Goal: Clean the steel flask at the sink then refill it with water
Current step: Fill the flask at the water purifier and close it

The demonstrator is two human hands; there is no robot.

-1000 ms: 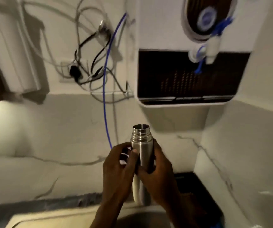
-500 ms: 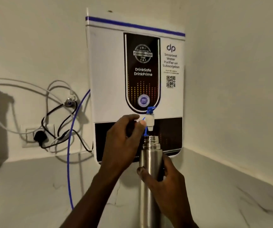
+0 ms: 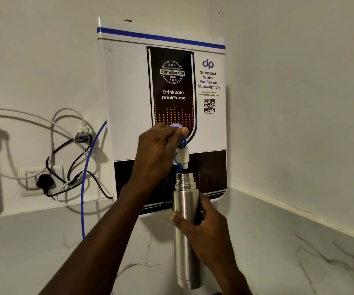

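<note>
The steel flask point(image 3: 185, 201) stands upright in the air, uncapped, its open mouth directly under the white tap nozzle point(image 3: 184, 156) of the wall-mounted water purifier point(image 3: 129, 92). My right hand point(image 3: 201, 228) wraps around the flask's middle from the right. My left hand point(image 3: 161, 150) is raised beside the tap, its fingertips pinched on the blue tap lever just above the nozzle. Whether water is flowing is not visible.
A blue tube point(image 3: 86, 177) runs down the wall left of the purifier. Black and white cables point(image 3: 65, 158) loop to a wall socket with a black plug point(image 3: 44, 180). Marble-patterned wall point(image 3: 44, 252) lies below. A side wall point(image 3: 299, 103) closes in on the right.
The view rose from the sink area to the purifier. My right hand lifted the flask under the nozzle. My left hand left the flask and moved up onto the tap lever.
</note>
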